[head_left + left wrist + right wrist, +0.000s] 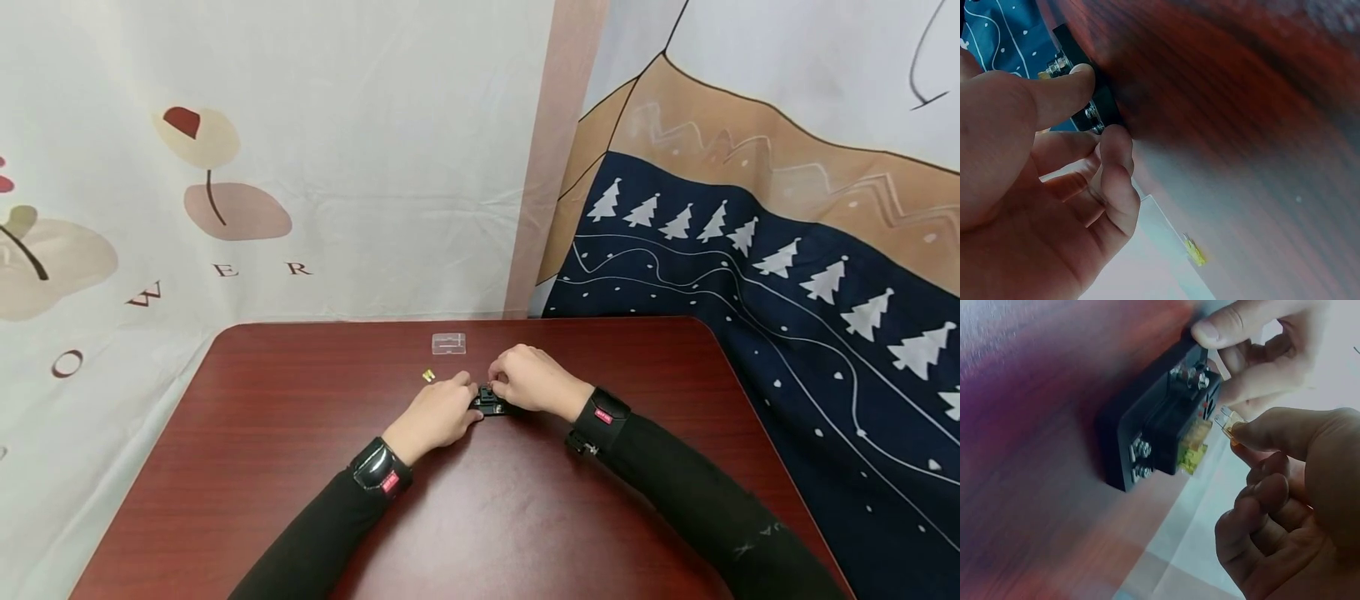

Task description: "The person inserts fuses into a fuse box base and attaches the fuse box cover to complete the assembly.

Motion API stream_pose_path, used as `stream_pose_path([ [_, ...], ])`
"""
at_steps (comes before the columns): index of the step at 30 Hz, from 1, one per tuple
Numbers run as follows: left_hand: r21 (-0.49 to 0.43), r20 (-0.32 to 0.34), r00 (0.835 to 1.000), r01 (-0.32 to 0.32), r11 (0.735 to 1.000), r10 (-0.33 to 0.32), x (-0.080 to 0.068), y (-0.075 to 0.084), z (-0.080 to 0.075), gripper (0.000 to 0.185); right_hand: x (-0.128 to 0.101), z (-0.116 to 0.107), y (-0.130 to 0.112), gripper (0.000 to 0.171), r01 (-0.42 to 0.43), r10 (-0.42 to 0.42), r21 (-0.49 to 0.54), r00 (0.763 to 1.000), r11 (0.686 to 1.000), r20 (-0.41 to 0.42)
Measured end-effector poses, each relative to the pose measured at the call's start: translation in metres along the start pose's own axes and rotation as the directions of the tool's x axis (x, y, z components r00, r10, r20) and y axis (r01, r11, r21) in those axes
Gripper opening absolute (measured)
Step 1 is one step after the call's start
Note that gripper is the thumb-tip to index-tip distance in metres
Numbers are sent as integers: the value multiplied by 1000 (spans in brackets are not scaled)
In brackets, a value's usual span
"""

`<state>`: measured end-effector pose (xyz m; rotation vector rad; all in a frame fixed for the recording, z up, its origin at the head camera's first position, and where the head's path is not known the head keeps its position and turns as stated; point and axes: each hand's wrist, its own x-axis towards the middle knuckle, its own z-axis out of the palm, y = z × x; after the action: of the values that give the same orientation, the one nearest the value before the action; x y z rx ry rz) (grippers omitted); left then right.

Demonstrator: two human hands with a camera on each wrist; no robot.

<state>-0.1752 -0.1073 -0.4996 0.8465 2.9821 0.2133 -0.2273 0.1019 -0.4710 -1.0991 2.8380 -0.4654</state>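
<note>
A black fuse block [489,402] with metal screw terminals lies on the table between the two hands. The left hand [438,410] grips one end of it, thumb on one side and fingers on the other. In the right wrist view, a yellow blade fuse [1191,459] and an amber blade fuse [1198,434] sit side by side in the block's slots. The right hand [531,379] pinches another amber blade fuse [1229,423] between thumb and index finger. That fuse's metal prongs point toward the block, just off its slotted face.
Small yellow fuses [428,376] lie on the dark red table [337,392], beyond the left hand. Farther back, close to the table's far edge, is a clear plastic cover [448,343]. Printed cloth [412,167] hangs behind the table.
</note>
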Motion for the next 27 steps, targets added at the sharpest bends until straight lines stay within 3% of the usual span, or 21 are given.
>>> stream_pose_path([
  [27,-18,24,1000,-1,1000,1,-2,-2,-10,31,-4,9,-20,12,30,-32,-46,998,998,-45],
])
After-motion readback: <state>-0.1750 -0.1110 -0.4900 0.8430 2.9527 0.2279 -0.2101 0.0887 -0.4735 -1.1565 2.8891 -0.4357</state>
